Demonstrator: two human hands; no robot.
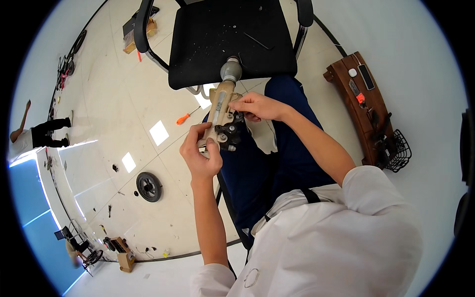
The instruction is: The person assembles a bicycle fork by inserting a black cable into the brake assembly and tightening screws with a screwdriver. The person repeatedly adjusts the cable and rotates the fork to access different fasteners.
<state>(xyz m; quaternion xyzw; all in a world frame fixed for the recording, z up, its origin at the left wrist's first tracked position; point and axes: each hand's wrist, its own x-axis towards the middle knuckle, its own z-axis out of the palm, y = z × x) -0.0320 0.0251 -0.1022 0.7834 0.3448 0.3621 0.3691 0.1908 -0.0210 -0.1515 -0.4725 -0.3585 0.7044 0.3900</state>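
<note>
A long beige mechanical part (225,94) with a label slants between my knees. Its grey rounded end (231,69) rests at the front edge of a black chair seat (208,39). A black bolted fitting (229,133) is on the part's nearer end. My left hand (202,153) grips that end from the left, thumb and fingers on either side. With fingers pinched together, my right hand (260,106) touches the part's right side just above the black fitting; what lies between those fingertips is hidden. A thin black rod (258,41) lies on the seat among pale crumbs.
An orange-handled screwdriver (183,119) and a black wheel (149,187) lie on the tiled floor to the left. A brown wooden bench (354,106) at the right holds a phone (365,76) and a wire basket (400,151). Another person (42,133) stands far left.
</note>
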